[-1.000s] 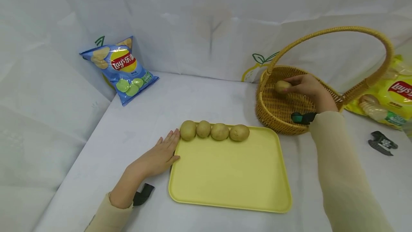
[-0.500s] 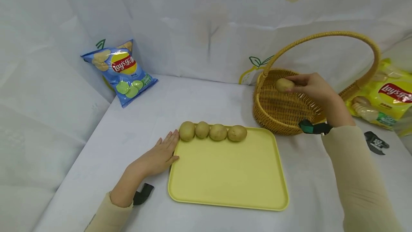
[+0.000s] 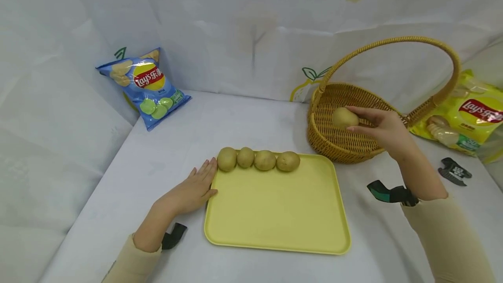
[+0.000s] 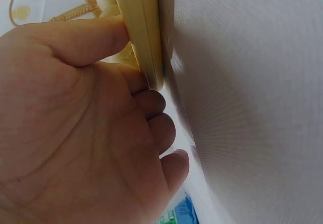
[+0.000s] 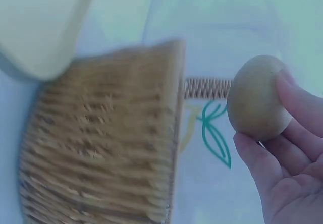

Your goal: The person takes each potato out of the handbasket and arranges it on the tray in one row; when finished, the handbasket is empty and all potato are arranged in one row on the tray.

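Pinched between the thumb and fingers of my right hand (image 3: 385, 130) is a potato (image 3: 345, 118), held up over the wicker basket (image 3: 328, 143). In the right wrist view that potato (image 5: 257, 98) shows clear of the basket's side (image 5: 106, 133). My left hand (image 3: 192, 191) lies with straight fingers against the left edge of a yellow tray (image 3: 275, 213); the left wrist view shows its thumb and fingers touching the tray's rim (image 4: 141, 27). Several potatoes (image 3: 265, 160) stand in a row along the tray's back edge, starting at the left corner.
A blue bag of chips (image 3: 145, 86) leans on the back cloth at the left. Behind the basket's right side lies a yellow bag of chips (image 3: 467, 112). A small black object (image 3: 454, 171) is on the white table at the right. The basket's tall handle (image 3: 397, 40) arches above it.
My right hand has lifted the potato up from inside the basket and drawn it back toward me. The left hand and the row of potatoes stay put.
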Demonstrator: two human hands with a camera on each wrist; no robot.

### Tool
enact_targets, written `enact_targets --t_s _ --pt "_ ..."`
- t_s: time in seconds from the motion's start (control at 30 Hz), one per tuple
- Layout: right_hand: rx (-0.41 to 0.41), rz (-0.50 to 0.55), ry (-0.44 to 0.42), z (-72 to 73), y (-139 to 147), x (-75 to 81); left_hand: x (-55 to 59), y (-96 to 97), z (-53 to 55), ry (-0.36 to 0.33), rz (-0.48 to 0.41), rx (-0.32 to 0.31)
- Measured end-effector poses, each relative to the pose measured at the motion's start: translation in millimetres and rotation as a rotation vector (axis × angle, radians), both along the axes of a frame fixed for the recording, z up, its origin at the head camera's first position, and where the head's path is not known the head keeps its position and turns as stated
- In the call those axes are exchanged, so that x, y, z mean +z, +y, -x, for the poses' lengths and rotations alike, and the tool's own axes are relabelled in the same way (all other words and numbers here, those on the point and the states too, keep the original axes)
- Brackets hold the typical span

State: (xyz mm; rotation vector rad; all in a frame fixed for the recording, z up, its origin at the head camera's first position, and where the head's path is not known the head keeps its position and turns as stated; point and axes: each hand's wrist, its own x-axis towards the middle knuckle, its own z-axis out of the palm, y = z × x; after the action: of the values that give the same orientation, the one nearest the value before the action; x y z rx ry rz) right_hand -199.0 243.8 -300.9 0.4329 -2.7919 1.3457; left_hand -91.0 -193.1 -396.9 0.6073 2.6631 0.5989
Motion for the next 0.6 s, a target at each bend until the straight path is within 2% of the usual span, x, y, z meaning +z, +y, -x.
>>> enact_targets --t_s 0.3,0.5,0.6 --pt "0.058 0.090 -0.010 -31.7 -16.7 -14.0 -0.5 0.2 0.0 -0.005 0.001 0.000" --pt "0.216 0.210 -0.001 -45.4 -28.3 -30.5 -0.6 0.2 0.1 -0.005 -0.001 0.004" --pt "0.269 0.220 0.012 -50.0 -33.8 -40.5 -0.9 0.5 0.6 -0.004 -0.001 0.008"
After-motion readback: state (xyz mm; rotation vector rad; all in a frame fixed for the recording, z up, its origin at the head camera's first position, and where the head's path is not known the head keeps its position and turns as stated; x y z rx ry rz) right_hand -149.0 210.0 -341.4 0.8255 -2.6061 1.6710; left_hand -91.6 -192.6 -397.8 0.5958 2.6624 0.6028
